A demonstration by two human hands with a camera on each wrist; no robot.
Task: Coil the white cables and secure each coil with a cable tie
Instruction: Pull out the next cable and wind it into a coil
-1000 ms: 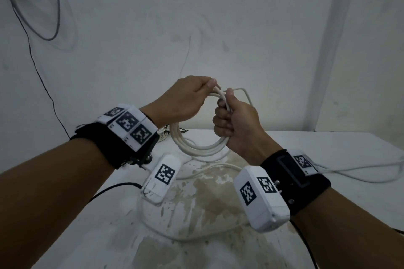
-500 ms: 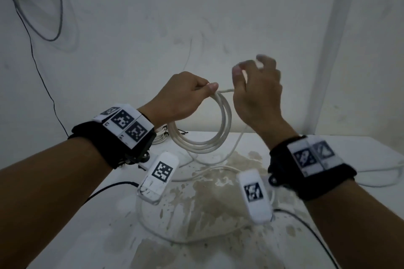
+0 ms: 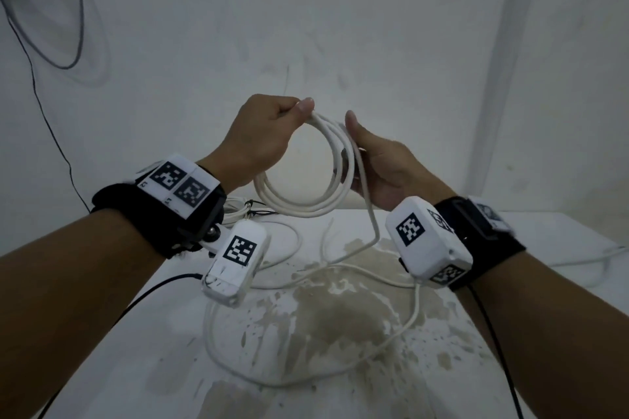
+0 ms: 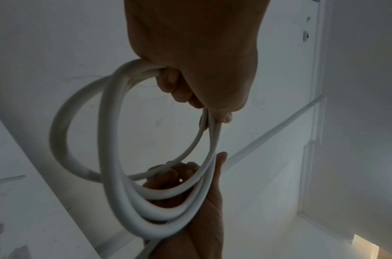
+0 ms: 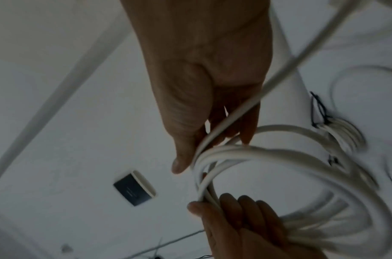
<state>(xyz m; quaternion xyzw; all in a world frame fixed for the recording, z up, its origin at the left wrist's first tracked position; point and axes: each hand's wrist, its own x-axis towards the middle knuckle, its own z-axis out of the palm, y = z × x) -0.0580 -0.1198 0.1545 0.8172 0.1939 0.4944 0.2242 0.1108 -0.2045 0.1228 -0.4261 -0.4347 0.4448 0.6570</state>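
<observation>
A coil of white cable (image 3: pixel 299 206) hangs in the air above the table. My left hand (image 3: pixel 303 107) pinches the top of the coil between thumb and curled fingers, as the left wrist view shows (image 4: pixel 212 113). My right hand (image 3: pixel 354 160) holds the coil's right side, thumb up in front and fingers behind. A loose strand (image 3: pixel 371 214) runs between that thumb and fingers, clearly so in the right wrist view (image 5: pixel 212 149), and drops to the table. The rest of the cable (image 3: pixel 306 381) lies in a wide loop on the table.
The white table (image 3: pixel 544 241) has a brown stained patch (image 3: pixel 340 316) under my hands. A tied coil (image 3: pixel 238 211) with a black tie lies at the back, behind my left wrist. Another white cable (image 3: pixel 578 262) lies at the right. Walls stand close behind and to the right.
Half a second ago my right hand was lifted open above the coil. It has come down onto the coil's right side with the strand. My left hand has kept its pinch on top.
</observation>
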